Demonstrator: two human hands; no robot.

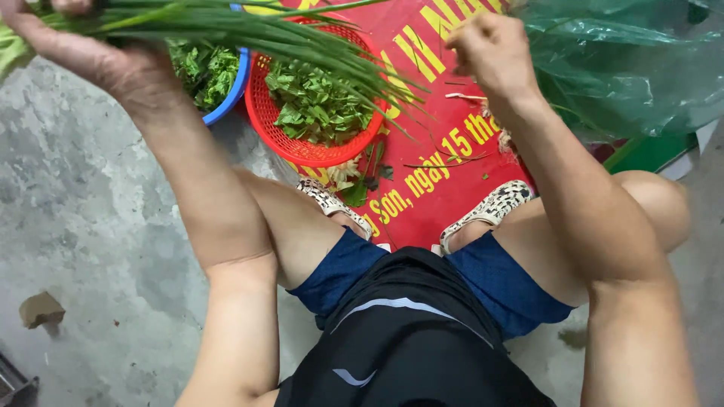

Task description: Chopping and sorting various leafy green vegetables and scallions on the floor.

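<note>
Head view, looking down on a seated person. The left hand (68,38) is raised at the upper left edge, its fingers wrapped around a bunch of long green chives (249,34); the stalks run from the fist toward the right and fan out above the red basket (302,147). The right hand (490,49) is lifted at the upper centre, fingers curled together into a loose fist; whether anything is pinched inside it cannot be told. The 2 hands are well apart, with the free tips of the chives ending between them.

The red basket, a round plastic mesh bowl, holds leafy green herbs (317,102). Just beside it, to the left and partly hidden by the forearm, a blue basin (230,94) also contains green leaves. Both stand at the edge of a red sheet with yellow lettering (445,203), spread on the grey concrete floor (83,211). The person's 2 patterned sandals (490,207) rest on this sheet, with scraps of stalk scattered near them. A translucent green plastic bag (626,60) fills the upper right corner. A small brown scrap (39,309) lies on the floor at lower left.
</note>
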